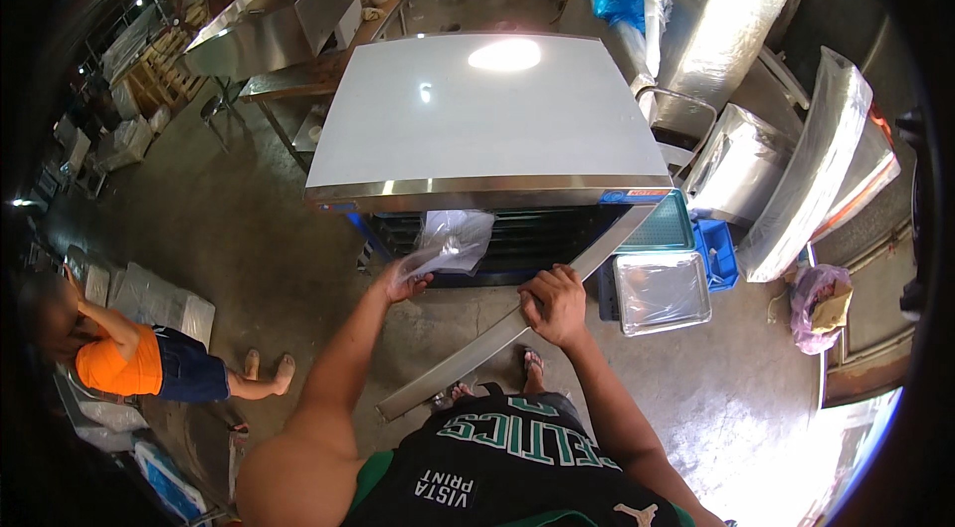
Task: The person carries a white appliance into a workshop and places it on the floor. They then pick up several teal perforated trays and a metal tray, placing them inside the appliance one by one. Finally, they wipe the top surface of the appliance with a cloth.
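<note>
Steel, long and flat, the metal strip (517, 318) runs on a slant from the floor near the person's feet up to the right front corner of the cabinet (487, 129). The right hand (554, 303) is clamped around the strip at about its middle. The left hand (406, 280), just to the left and apart from the strip, pinches a crumpled sheet of clear plastic film (453, 238) that hangs against the cabinet's dark open front.

One cabinet stands here, with a pale glossy top and a steel rim (a lamp glares on the top). It rests on a bare concrete floor (249, 258) in a cluttered workshop. To its right lie one film-wrapped steel tray (662, 290), one green tray (659, 224) and one blue crate (720, 253). Several wrapped steel panels (811, 169) lean further right. One person in an orange top (119, 363) crouches at the far left.
</note>
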Demonstrator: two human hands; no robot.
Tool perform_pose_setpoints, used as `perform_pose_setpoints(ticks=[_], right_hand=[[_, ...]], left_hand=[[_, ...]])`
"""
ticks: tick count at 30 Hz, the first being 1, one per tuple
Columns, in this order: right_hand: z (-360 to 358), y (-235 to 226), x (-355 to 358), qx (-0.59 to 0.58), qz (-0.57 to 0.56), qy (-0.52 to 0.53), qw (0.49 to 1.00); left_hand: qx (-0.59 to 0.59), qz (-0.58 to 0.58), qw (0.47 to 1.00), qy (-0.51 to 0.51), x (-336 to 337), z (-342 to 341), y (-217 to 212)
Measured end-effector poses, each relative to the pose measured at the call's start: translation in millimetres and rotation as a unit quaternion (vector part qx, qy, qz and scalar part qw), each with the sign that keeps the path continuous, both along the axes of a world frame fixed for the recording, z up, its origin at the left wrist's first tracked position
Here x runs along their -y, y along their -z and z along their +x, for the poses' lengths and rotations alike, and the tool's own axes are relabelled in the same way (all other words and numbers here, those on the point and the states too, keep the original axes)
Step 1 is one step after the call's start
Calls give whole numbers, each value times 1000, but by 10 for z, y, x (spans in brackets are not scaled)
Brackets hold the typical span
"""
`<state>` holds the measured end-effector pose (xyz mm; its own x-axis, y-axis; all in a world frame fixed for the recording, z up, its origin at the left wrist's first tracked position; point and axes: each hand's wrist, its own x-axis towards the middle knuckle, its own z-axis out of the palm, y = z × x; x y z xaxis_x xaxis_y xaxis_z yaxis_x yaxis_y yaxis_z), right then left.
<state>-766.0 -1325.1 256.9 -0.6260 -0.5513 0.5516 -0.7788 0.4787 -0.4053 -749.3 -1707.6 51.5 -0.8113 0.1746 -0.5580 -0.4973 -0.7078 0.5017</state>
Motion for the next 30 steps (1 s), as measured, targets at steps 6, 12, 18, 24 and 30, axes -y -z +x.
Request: perform_pose_setpoints(ticks=[6, 12, 18, 24, 30], right_hand=[[15, -3, -18, 5, 5, 2, 1000], [8, -4, -17, 2, 11, 4, 1000], [7, -3, -11, 1, 9, 6, 1000], [3, -10, -1, 6, 12, 5, 1000], [8, -32, 17, 10, 12, 6, 1000]], left_hand=[[-28, -24, 991, -128, -27, -120, 187], [-22, 22, 986, -162, -252, -15, 177], [20, -98, 986, -135, -822, -125, -70], [-35, -79, 978, -191, -803, -739, 22], [-107, -448, 882, -99, -1205, -1456, -195]])
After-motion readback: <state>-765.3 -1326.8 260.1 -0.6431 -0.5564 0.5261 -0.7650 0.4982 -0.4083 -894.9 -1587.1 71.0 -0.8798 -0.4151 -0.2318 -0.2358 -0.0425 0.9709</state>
